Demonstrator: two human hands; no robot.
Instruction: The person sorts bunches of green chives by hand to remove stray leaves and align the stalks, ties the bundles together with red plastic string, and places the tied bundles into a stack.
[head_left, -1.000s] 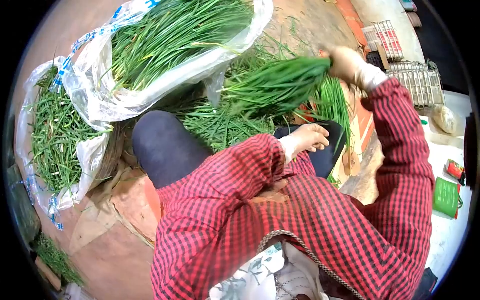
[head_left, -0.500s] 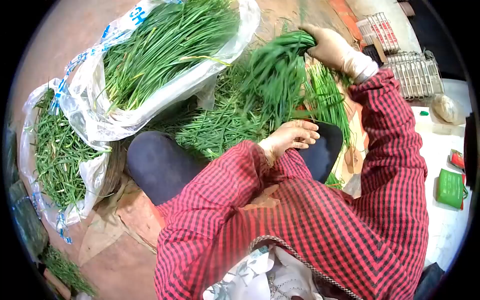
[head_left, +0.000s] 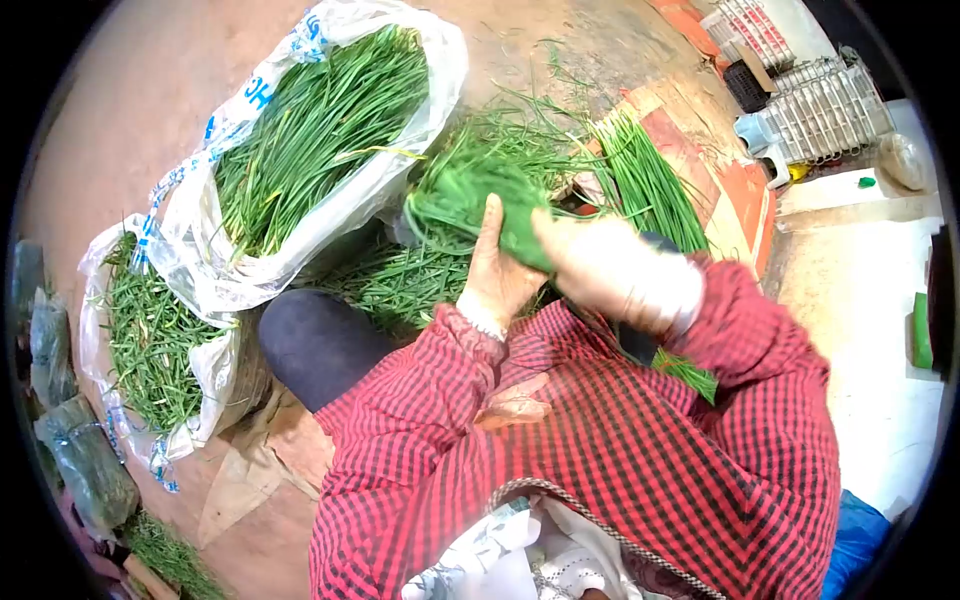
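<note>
A bunch of green chives [head_left: 480, 200] is between my hands, its leafy end smeared by motion and pointing to the left. My left hand [head_left: 497, 275] grips the bunch from below, thumb raised along its near side. Blurred by motion, my right hand [head_left: 610, 265] closes on the bunch's right end in a pale glove. Under and beyond the bunch lies a heap of loose chive leaves [head_left: 410, 285]. To the right of it, a sheaf of straight chives [head_left: 650, 190] rests on cardboard.
A white plastic bag [head_left: 445, 90] full of chives stands at the upper left. Below it is another bag [head_left: 215, 370] holding shorter trimmings. My bent knee [head_left: 320, 345] is beside the heap. Wire racks [head_left: 825, 110] stand at the right, near a white surface [head_left: 860, 350].
My right hand has come down and left with the bunch, which now lies lower across my left hand. My left hand has moved left and closed on it. The view has shifted slightly.
</note>
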